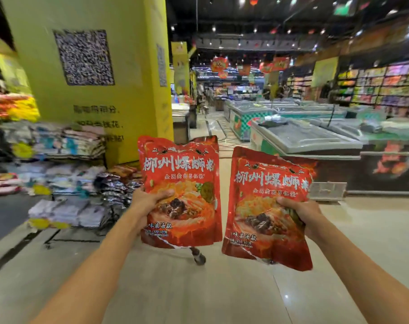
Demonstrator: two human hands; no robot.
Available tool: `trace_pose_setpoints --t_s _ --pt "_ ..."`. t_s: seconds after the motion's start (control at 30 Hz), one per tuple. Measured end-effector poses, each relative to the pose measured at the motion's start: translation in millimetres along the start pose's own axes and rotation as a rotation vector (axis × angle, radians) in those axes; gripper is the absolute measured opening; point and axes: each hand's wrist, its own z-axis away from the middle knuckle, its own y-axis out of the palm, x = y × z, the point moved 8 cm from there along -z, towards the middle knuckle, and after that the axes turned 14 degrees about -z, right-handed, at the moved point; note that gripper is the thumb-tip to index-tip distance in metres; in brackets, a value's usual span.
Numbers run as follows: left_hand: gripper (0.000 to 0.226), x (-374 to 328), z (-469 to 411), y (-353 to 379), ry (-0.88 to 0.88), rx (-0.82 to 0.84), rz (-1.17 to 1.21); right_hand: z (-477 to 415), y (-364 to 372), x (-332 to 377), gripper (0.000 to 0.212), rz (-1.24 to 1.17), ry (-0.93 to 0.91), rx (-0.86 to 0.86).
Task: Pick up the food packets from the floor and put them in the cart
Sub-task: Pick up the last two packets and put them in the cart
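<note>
Though blurred, perhaps a cart wheel [199, 257]

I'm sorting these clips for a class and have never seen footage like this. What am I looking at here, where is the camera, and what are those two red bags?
There is no machine here: a person wears one wide-angle camera on the head, so you see their own two arms reaching forward. The wide lens bends the edges, and the shot is blurred by motion.

The left hand grips one red food packet by its side edge, thumb on the front. The right hand grips a second matching packet the same way. Both packets are held upright in the air, apart from each other, printed fronts facing the camera.

The place is a shop: a yellow pillar with a square code on the left, stacked goods beside it, chest freezers on the right, pale tiled floor below. A small wheel shows beneath the left packet; it may belong to the cart, but I cannot tell.
</note>
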Motion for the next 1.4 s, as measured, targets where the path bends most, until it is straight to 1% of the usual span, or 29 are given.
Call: trace_pose_setpoints --t_s 0.07,0.23,0.37,0.43,0.5,0.53,0.63,0.67,0.7,0.73,0.77,0.8,0.83,0.87,0.9,0.93,0.97,1.03,1.1,1.13,1.23,1.27,1.33,1.37,1.4 --pt "0.052 6.2 -21.2 -39.5 -0.026 -0.044 0.017 -17.2 57.2 -7.1 0.048 -0.015 0.005 0.072" --pt "0.049 16.4 -99.8 -143.2 -0.038 -0.151 -0.052 -66.1 195.8 -38.9 0.044 0.012 0.027 0.178" --pt "0.046 18.4 -170.9 -208.5 -0.026 -0.161 -0.097 -104.4 290.5 -64.9 0.043 0.024 0.054 0.239" --pt "0.053 22.3 -211.3 -236.3 -0.031 -0.171 -0.125 -126.2 329.5 -73.7 0.045 0.041 0.049 0.254" --pt "0.06 27.1 -248.0 -257.9 -0.043 -0.182 -0.132 -148.4 363.1 -85.0 0.053 0.076 0.052 0.264" --pt "0.062 30.9 -268.0 -266.4 -0.046 -0.184 -0.127 -160.9 378.4 -89.7 0.053 0.085 0.052 0.267" --pt "0.054 39.9 -329.6 -282.3 -0.063 -0.185 -0.113 -206.2 421.2 -103.2 0.043 0.079 0.029 0.278" --pt "0.054 43.4 -351.8 -285.4 -0.066 -0.183 -0.103 -223.6 435.1 -109.3 0.042 0.082 0.032 0.286" --pt "0.059 48.0 -375.0 -288.2 -0.079 -0.177 -0.102 -241.0 449.4 -116.0 0.042 0.081 0.036 0.298" --pt "0.069 51.4 -399.2 -289.6 -0.086 -0.166 -0.097 -258.7 464.6 -122.2 0.045 0.078 0.039 0.316" --pt "0.079 56.6 -426.8 -291.2 -0.09 -0.148 -0.089 -279.4 479.2 -129.4 0.055 0.076 0.042 0.329" --pt "0.088 60.5 -454.5 -292.0 -0.092 -0.138 -0.076 -301.5 491.5 -136.3 0.073 0.088 0.046 0.32" --pt "0.093 63.7 -481.3 -291.9 -0.104 -0.125 -0.067 -325.7 501.9 -142.9 0.092 0.099 0.059 0.294" --pt "0.095 65.9 -507.8 -292.3 -0.116 -0.121 -0.061 -352.0 511.9 -149.0 0.104 0.095 0.073 0.271" --pt "0.096 66.6 -533.3 -292.5 -0.115 -0.113 -0.056 -376.5 523.5 -153.9 0.107 0.084 0.083 0.259" --pt "0.097 67.9 -559.8 -295.2 -0.109 -0.114 -0.056 -395.8 537.6 -156.5 0.104 0.096 0.095 0.252" --pt "0.099 68.3 -584.1 -298.1 -0.117 -0.11 -0.069 -411.4 553.7 -157.2 0.098 0.111 0.104 0.248" --pt "0.103 72.4 -634.7 -304.8 -0.141 -0.092 -0.083 -445.8 580.2 -161.0 0.077 0.138 0.107 0.212" --pt "0.103 78.6 -681.5 -308.8 -0.157 -0.064 -0.095 -483.5 603.1 -170.7 0.053 0.16 0.113 0.171" --pt "0.101 78.5 -699.9 -307.3 -0.172 -0.043 -0.108 -503.0 614.5 -176.9 0.045 0.172 0.12 0.155" --pt "0.076 109.3 -777.5 -307.6 -0.233 0.06 -0.121 -560.3 650.7 -204.5 0.033 0.223 0.166 0.141" --pt "0.08 124.1 -806.0 -306.9 -0.253 0.092 -0.139 -577.6 662.2 -215.7 0.032 0.237 0.188 0.14" --pt "0.113 154.3 -861.3 -304.3 -0.254 0.172 -0.193 -611.5 681.9 -241.1 0.036 0.265 0.229 0.122" --pt "0.125 180.9 -896.3 -305.9 -0.269 0.205 -0.196 -627.9 692.0 -254.2 0.04 0.284 0.248 0.114" --pt "0.133 201.7 -925.3 -307.0 -0.29 0.218 -0.201 -642.5 702.4 -267.6 0.042 0.286 0.269 0.106"
